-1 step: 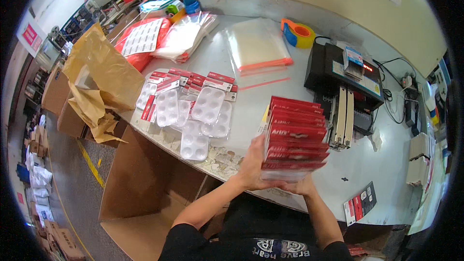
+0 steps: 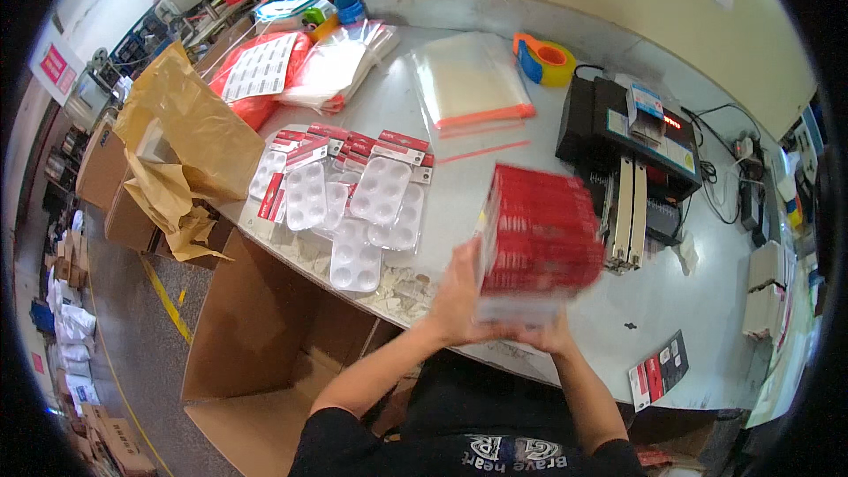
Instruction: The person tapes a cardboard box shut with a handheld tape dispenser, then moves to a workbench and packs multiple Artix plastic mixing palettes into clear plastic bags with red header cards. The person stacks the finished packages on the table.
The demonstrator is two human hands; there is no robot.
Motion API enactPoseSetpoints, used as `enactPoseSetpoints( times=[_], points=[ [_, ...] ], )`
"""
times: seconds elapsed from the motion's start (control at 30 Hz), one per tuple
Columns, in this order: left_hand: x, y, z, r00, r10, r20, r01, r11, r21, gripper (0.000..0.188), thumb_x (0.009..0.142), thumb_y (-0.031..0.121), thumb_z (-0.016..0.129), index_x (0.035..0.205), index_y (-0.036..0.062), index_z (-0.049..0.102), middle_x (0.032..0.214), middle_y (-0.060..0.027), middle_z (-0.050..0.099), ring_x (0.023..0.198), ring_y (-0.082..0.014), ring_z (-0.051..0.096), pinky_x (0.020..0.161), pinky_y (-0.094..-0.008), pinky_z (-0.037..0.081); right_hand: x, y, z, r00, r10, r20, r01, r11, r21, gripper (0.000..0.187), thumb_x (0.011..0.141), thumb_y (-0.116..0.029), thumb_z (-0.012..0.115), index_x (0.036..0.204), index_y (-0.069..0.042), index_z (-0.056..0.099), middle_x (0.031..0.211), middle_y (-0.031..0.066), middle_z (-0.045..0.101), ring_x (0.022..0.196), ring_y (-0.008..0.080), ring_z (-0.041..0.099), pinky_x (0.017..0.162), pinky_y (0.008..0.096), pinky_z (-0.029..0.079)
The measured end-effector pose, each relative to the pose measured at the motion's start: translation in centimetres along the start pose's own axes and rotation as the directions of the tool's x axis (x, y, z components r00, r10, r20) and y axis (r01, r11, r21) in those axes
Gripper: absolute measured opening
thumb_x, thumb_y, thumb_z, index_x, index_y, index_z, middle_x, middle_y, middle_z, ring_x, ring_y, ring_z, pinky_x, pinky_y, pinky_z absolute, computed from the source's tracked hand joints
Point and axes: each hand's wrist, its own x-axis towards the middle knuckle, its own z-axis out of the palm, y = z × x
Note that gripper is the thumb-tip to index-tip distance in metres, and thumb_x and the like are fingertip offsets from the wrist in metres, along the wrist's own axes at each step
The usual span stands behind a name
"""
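Note:
Near the table's front edge I hold up a thick stack of clear packs with red header cards (image 2: 542,234), blurred by motion. My left hand (image 2: 455,302) is closed on the stack's left side. Under its near end is my right hand (image 2: 549,336), gripping it from below, with its fingers partly hidden. To the left, several white plastic palettes with round wells (image 2: 380,190) lie overlapping in clear bags with red cards. A single red, black and white card (image 2: 658,373) lies at the right front.
Clear bags with orange edges (image 2: 473,79) lie at the back, beside a tape dispenser (image 2: 545,62). A black machine with a lit red display (image 2: 627,128) stands to the right. At the left are a crumpled brown paper bag (image 2: 181,132) and, below the table, an open cardboard box (image 2: 256,327).
The far end of the stack has risen slightly and its red cards now look closer together and blurred. Both hands keep their hold in nearly the same place.

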Motion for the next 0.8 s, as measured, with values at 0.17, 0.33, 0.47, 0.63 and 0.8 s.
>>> enactPoseSetpoints(
  times=[0.17, 0.33, 0.47, 0.63, 0.8],
  points=[
    [6.6, -2.4, -10.4, 0.815, -0.58, 0.005, 0.566, 0.794, -0.222, 0.095, 0.067, 0.05, 0.077, 0.126, -0.0123, 0.036, 0.117, -0.0228, 0.052, 0.108, -0.0281, 0.055, 0.097, -0.0373, 0.041, 12.2, -3.5, 6.6, 0.956, 0.291, 0.027, -0.274, 0.861, 0.428, 0.065, 0.074, -0.032, 0.073, 0.126, -0.003, 0.049, 0.116, 0.0088, 0.058, 0.106, 0.0203, 0.056, 0.093, 0.0335, 0.044],
    [9.2, -8.9, -17.0, 0.573, -0.775, 0.265, 0.781, 0.419, -0.463, 0.073, 0.073, 0.04, 0.073, 0.123, -0.0072, 0.046, 0.112, -0.017, 0.059, 0.101, -0.0231, 0.06, 0.084, -0.0336, 0.048, 20.4, -1.5, 11.3, 0.8, 0.577, 0.165, -0.569, 0.643, 0.512, 0.067, 0.08, -0.044, 0.067, 0.129, -0.003, 0.047, 0.122, 0.0088, 0.055, 0.112, 0.0219, 0.054, 0.095, 0.033, 0.042],
    [7.7, -8.1, -16.5, 0.684, -0.724, 0.092, 0.702, 0.618, -0.353, 0.068, 0.08, 0.038, 0.067, 0.128, -0.0039, 0.044, 0.118, -0.016, 0.057, 0.106, -0.0237, 0.057, 0.092, -0.0342, 0.044, 19.9, -1.2, 12.0, 0.888, 0.409, 0.211, -0.448, 0.662, 0.601, 0.067, 0.08, -0.044, 0.066, 0.129, -0.002, 0.047, 0.125, 0.0106, 0.052, 0.115, 0.0231, 0.051, 0.098, 0.0341, 0.04],
    [2.6, -2.6, -11.3, 0.974, -0.141, -0.176, 0.137, 0.99, -0.035, 0.112, 0.058, 0.054, 0.081, 0.131, -0.0105, 0.027, 0.126, -0.0235, 0.039, 0.117, -0.0332, 0.042, 0.102, -0.0435, 0.032, 10.6, -2.5, 6.8, 0.975, 0.081, 0.207, -0.102, 0.99, 0.093, 0.07, 0.073, -0.036, 0.075, 0.13, -0.004, 0.048, 0.129, 0.0116, 0.052, 0.12, 0.0245, 0.047, 0.104, 0.0405, 0.034],
    [-2.5, -0.7, -4.1, 0.991, -0.133, -0.025, 0.124, 0.968, -0.219, 0.138, 0.049, 0.055, 0.086, 0.139, -0.0118, 0.005, 0.133, -0.0295, 0.027, 0.12, -0.0431, 0.035, 0.106, -0.0481, 0.026, 0.7, -1.0, 0.8, 0.812, 0.363, 0.457, -0.3, 0.931, -0.206, 0.064, 0.071, -0.032, 0.078, 0.126, -0.008, 0.055, 0.128, 0.0108, 0.055, 0.121, 0.0263, 0.048, 0.105, 0.0416, 0.034]
  ],
)
